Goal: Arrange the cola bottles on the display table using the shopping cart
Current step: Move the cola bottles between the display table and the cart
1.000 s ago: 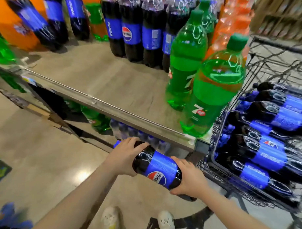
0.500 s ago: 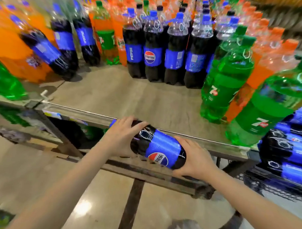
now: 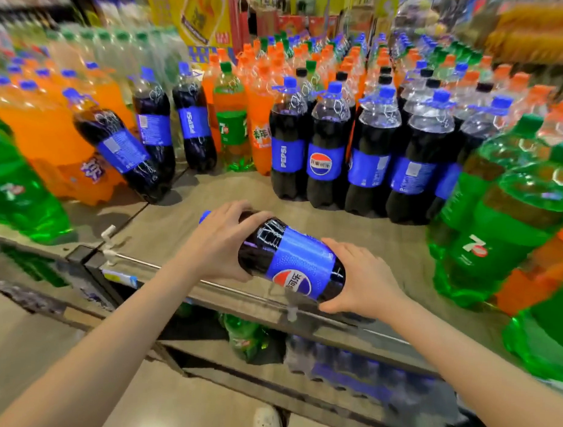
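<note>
I hold a large cola bottle [image 3: 291,261] with a blue label lying sideways over the front edge of the display table [image 3: 190,216]. My left hand [image 3: 221,243] grips its neck end, where the blue cap just shows. My right hand [image 3: 361,280] cups its base. Behind it a row of upright cola bottles [image 3: 327,144] stands on the table. More cola bottles [image 3: 155,126] stand at the left, one of them leaning [image 3: 116,147]. The shopping cart is out of view.
Green soda bottles [image 3: 503,227] crowd the table's right side, another green one [image 3: 16,191] sits at the left. Orange soda bottles [image 3: 46,135] fill the left and back. Bare tabletop lies between the held bottle and the cola row. A lower shelf [image 3: 332,362] holds more bottles.
Both hands have lifted the cola bottle up from below the table edge to above it. The view swung left and up, so the cart left the frame.
</note>
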`<state>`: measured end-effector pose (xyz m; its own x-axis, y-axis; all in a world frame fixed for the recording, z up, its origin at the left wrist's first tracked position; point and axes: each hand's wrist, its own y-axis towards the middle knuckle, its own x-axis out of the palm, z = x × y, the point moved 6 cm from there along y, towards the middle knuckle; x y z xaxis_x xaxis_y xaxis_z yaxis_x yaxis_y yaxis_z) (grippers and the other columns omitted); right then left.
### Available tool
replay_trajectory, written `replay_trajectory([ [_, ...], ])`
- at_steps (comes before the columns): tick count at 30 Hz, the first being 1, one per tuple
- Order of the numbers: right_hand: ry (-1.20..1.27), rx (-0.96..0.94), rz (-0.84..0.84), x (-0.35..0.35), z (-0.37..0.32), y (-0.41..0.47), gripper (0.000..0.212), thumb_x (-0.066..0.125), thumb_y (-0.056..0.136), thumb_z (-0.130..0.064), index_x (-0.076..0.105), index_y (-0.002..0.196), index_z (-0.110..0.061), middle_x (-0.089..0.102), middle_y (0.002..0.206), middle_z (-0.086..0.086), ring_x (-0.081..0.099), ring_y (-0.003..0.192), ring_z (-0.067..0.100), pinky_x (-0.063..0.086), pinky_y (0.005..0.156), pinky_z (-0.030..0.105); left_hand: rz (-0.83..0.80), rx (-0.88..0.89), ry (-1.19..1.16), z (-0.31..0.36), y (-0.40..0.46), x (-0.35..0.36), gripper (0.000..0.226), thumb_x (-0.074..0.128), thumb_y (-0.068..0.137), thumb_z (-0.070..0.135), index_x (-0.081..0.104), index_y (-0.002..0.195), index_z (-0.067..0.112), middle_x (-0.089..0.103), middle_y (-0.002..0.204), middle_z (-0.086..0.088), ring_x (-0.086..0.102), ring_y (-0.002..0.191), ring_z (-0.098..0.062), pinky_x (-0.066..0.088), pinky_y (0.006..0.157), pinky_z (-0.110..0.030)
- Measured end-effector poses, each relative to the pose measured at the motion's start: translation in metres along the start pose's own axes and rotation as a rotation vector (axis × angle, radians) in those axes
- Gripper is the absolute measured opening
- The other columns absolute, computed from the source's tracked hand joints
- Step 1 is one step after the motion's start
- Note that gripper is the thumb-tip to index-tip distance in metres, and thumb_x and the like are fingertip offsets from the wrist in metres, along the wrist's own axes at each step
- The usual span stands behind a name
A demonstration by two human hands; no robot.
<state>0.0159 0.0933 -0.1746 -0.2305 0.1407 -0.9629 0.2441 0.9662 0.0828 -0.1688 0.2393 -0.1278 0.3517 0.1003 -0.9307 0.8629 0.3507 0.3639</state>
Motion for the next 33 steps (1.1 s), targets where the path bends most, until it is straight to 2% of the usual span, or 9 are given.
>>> replay_trajectory([
  [9, 0.091, 0.000, -0.064, 0.040, -0.006, 0.121, 0.114, 0.074, 0.048, -0.064, 0.022, 0.146, -0.037, 0.043, 0.139, -0.013, 0.042, 0.126, 0.015, 0.041, 0.099, 0.036, -0.099, -0.059, 0.021, -0.106, 0.049, 0.033, 0.100, 0.075, 0.043, 0.048, 0.050, 0.136, 0.021, 0.050, 0.123, -0.008, 0.055, 0.101, -0.030, 0.047, 0.086, -0.037],
  [13, 0.134, 0.008, -0.076, 0.054, -0.015, 0.158, 0.113, 0.073, 0.050, -0.063, 0.020, 0.146, -0.039, 0.042, 0.141, -0.015, 0.041, 0.127, 0.013, 0.040, 0.100, 0.035, -0.119, -0.049, 0.010, -0.143, 0.061, 0.040, 0.096, 0.072, 0.045, 0.049, 0.051, 0.135, 0.022, 0.052, 0.121, -0.006, 0.055, 0.104, -0.028, 0.047, 0.088, -0.036],
  [17, 0.155, 0.042, -0.063, 0.062, -0.029, 0.197, 0.114, 0.074, 0.051, -0.062, 0.018, 0.147, -0.038, 0.039, 0.144, -0.014, 0.041, 0.129, 0.015, 0.039, 0.103, 0.037, -0.159, -0.035, 0.043, -0.188, 0.078, 0.047, 0.097, 0.068, 0.047, 0.052, 0.048, 0.137, 0.024, 0.051, 0.122, -0.007, 0.055, 0.104, -0.030, 0.049, 0.087, -0.041],
  [23, 0.222, 0.132, -0.001, 0.075, -0.055, 0.255, 0.116, 0.069, 0.046, -0.067, 0.019, 0.147, -0.038, 0.037, 0.146, -0.011, 0.038, 0.133, 0.016, 0.038, 0.105, 0.043, -0.178, 0.092, 0.110, -0.254, 0.113, 0.043, 0.102, 0.076, 0.045, 0.045, 0.045, 0.139, 0.023, 0.050, 0.123, -0.010, 0.054, 0.108, -0.032, 0.048, 0.089, -0.042],
  [27, 0.284, 0.192, 0.076, 0.081, -0.080, 0.292, 0.113, 0.075, 0.049, -0.060, 0.017, 0.144, -0.040, 0.039, 0.140, -0.011, 0.039, 0.129, 0.017, 0.040, 0.103, 0.042, -0.182, 0.191, 0.216, -0.295, 0.137, 0.032, 0.108, 0.082, 0.045, 0.047, 0.037, 0.141, 0.027, 0.049, 0.129, -0.013, 0.052, 0.114, -0.033, 0.047, 0.093, -0.046],
  [33, 0.347, 0.270, 0.198, 0.088, -0.106, 0.346, 0.118, 0.077, 0.054, -0.058, 0.016, 0.149, -0.026, 0.037, 0.145, -0.003, 0.038, 0.133, 0.020, 0.035, 0.107, 0.037, -0.094, 0.414, 0.365, -0.324, 0.180, -0.003, 0.107, 0.088, 0.044, 0.048, 0.044, 0.138, 0.024, 0.053, 0.129, -0.018, 0.052, 0.115, -0.037, 0.047, 0.092, -0.048],
])
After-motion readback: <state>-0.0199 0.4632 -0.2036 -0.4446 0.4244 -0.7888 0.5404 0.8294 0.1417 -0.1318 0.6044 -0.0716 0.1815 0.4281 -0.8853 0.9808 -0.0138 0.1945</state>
